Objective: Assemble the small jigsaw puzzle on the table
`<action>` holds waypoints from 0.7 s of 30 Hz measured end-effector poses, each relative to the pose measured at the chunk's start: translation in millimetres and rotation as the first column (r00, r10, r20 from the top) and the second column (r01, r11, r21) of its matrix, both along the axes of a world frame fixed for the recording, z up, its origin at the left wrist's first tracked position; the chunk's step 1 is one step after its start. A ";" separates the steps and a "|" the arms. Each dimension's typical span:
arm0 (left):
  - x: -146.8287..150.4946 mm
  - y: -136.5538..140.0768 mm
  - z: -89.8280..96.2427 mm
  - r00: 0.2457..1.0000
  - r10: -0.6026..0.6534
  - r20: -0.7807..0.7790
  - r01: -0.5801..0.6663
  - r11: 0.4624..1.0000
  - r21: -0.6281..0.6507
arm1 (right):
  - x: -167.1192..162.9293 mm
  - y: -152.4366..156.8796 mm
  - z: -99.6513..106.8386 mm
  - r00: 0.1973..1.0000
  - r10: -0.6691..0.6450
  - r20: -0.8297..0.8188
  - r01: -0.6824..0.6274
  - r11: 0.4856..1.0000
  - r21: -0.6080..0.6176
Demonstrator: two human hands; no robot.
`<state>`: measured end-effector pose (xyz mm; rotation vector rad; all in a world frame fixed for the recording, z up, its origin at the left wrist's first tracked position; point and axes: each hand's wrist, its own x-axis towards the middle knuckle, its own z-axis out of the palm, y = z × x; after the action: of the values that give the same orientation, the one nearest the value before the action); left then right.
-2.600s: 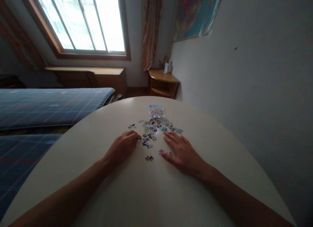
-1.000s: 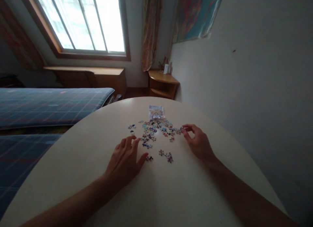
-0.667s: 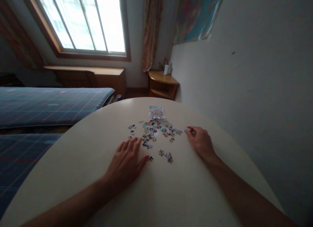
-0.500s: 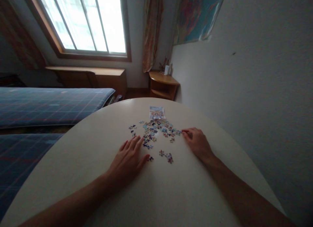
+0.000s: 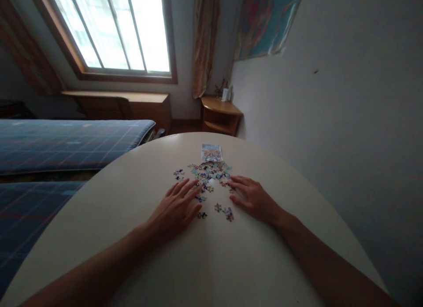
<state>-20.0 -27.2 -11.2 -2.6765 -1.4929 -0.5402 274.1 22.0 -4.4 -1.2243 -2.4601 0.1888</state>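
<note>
Many small jigsaw puzzle pieces (image 5: 211, 171) lie in a loose heap on a round white table (image 5: 158, 271). My left hand (image 5: 178, 205) rests palm down at the heap's left edge, fingers spread, partly covering some pieces. Across from it, my right hand (image 5: 251, 197) lies over the heap's right edge with its fingers stretched out and a little apart. Between the hands and nearer to me are a single piece (image 5: 218, 207) and a small joined cluster of pieces (image 5: 228, 214). By my left thumb sits another dark piece (image 5: 202, 215).
Behind the heap lies a printed picture card (image 5: 212, 153). Plaid mattresses (image 5: 66, 144) stand left of the table, and a plain wall (image 5: 330, 122) runs along the right. A wooden corner shelf (image 5: 221, 105) and a window (image 5: 115, 29) are farther back.
My right hand has moved left onto the pieces, and its pinched fingers have opened out. Pieces at the heap's right are now covered or shifted inward. My left hand has slid slightly forward.
</note>
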 end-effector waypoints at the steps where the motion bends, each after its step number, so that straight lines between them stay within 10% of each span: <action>1: -0.4 0.9 0.1 1.000 -0.010 -0.004 0.010 1.000 -0.005 | -0.1 0.0 0.1 1.000 -0.001 -0.009 0.001 1.000 0.002; 10: 0.6 1.6 6.3 0.986 0.163 0.033 -0.163 0.986 0.025 | -2.7 -3.2 3.0 0.999 0.022 -0.030 -0.021 1.000 0.015; 16: -1.3 4.1 1.7 0.999 -0.052 0.010 0.052 0.998 -0.039 | -3.0 -2.8 2.7 0.998 0.061 0.009 -0.061 0.998 0.013; 21: -1.7 4.1 -1.8 1.000 0.026 -0.006 -0.027 0.999 -0.045 | -2.7 -3.1 1.4 0.999 0.048 -0.004 -0.048 0.998 0.033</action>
<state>-21.7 -23.1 -13.0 -2.6847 -1.5553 -0.5043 271.4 18.9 -3.0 -1.1510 -2.4801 0.1633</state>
